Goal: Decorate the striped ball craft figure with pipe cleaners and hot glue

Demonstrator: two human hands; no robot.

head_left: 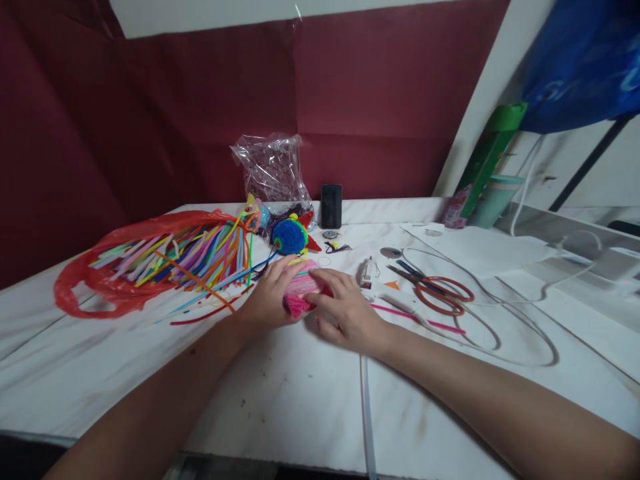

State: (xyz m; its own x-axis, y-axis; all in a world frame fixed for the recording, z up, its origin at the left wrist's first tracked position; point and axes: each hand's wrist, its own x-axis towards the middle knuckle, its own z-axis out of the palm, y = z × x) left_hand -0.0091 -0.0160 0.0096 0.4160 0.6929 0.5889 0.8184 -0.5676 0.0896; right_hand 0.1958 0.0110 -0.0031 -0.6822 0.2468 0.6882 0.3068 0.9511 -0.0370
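Note:
Between my two hands, just above or on the white table, is a pink striped pipe-cleaner figure (303, 283) with a darker pink end toward me. My left hand (270, 291) wraps its left side, fingers closed against it. From the right, my right hand (346, 305) presses its fingers on the top and near side. The fingers cover much of the figure, so its full shape is hidden. Right behind it sits a blue ball-shaped pipe-cleaner figure (289, 237) with green, yellow and red parts.
Many coloured pipe cleaners (200, 250) lie on a red plastic bag (83, 297) at left. Orange-handled scissors (440, 293), a glue gun (397, 298) and its looping cable (543, 333) lie at right. A black phone (331, 206) stands behind, beside a clear plastic bag (273, 170).

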